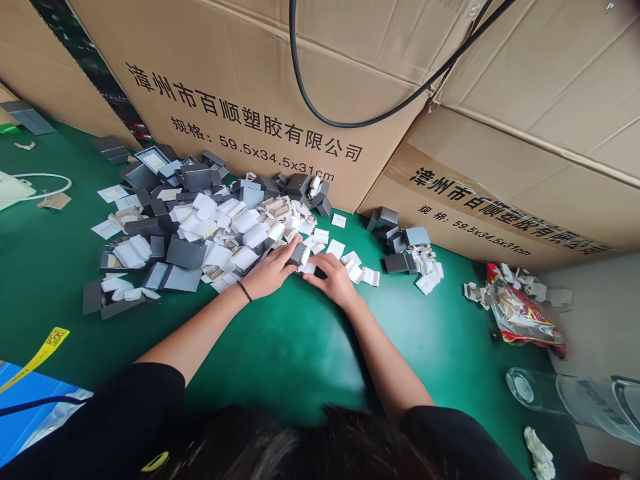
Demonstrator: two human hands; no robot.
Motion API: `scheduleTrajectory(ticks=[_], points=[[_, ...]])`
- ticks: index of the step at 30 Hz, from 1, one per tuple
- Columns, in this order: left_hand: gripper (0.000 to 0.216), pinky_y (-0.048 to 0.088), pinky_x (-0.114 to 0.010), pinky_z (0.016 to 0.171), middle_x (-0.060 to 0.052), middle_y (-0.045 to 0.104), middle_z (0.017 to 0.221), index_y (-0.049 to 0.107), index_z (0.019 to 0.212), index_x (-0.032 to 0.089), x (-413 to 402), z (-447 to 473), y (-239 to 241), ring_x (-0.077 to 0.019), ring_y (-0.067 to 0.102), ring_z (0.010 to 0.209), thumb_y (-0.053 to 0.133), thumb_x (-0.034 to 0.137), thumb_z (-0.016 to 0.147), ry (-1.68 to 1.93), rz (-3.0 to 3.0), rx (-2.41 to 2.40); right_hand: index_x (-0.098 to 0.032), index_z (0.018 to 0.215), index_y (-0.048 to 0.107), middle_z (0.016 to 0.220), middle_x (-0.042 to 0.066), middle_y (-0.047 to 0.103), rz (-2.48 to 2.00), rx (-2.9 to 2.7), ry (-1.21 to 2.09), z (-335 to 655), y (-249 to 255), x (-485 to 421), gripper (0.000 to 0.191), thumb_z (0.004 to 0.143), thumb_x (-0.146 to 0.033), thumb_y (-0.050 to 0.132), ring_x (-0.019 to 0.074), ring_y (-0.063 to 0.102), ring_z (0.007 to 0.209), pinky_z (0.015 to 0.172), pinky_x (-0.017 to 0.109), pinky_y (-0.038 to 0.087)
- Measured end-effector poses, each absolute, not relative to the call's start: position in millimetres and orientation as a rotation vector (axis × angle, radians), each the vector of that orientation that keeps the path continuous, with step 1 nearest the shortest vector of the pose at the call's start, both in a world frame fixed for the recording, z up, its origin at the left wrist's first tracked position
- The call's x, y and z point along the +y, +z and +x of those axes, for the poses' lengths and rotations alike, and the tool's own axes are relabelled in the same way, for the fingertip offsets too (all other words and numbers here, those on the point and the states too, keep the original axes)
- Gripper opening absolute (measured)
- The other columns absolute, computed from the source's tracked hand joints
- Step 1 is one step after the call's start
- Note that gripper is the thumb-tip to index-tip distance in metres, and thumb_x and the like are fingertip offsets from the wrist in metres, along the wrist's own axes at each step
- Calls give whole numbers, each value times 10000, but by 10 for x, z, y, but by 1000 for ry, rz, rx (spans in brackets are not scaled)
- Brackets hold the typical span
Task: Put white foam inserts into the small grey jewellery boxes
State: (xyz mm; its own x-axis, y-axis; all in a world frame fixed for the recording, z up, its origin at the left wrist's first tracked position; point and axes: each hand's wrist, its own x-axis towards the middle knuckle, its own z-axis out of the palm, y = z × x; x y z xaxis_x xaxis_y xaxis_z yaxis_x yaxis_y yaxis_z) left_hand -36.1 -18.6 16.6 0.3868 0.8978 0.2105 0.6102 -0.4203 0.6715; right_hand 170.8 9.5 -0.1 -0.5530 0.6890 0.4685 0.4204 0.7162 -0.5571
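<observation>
Between my hands is a small dark grey box (299, 253) with white paper at its near right side. My left hand (273, 270), with a black band at the wrist, grips the box from the left. On the right, my right hand (331, 277) has its fingers closed at the white paper (307, 267) beside the box; the fingertips partly cover it. Just left of my hands lies a heap of folded white paper inserts (245, 220) mixed with dark grey boxes (185, 253), several of them open. A few white slips (336, 248) lie beyond my right hand.
Large cardboard cartons (240, 80) line the back of the green table (280, 360), with a black cable (340, 124) hanging in front. A smaller pile of grey boxes (397, 262) stands right of centre. Farther right are a red snack bag (525, 313) and a clear bottle (545, 392).
</observation>
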Motion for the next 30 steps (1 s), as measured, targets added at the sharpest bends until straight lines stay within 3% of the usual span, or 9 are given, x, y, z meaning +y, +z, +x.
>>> scheduleTrajectory(ticks=[9,19,30], points=[[657,301,-395,1095,-107,335,1471,-4,1477,202,-185,-347,146,-216,304,1360,335,266,918,713,2193,1298,-208,973,631,993,87,604,-839,-2286,460,1692,36,63,219,842,-370,564,210,544,950,839,388,498],[655,320,-383,1078,-90,330,1474,25,1479,215,-164,-364,98,-221,327,1345,346,315,917,726,2145,1323,-237,1032,654,993,82,627,-896,-2325,369,1733,28,51,264,848,-405,567,217,534,930,809,396,498],[645,335,-394,1064,-111,337,1470,88,1478,213,-158,-374,60,-234,347,1336,358,363,912,748,2119,1345,-227,918,682,1024,65,660,-930,-2378,150,1744,17,-3,234,873,-404,536,208,537,923,772,361,467]])
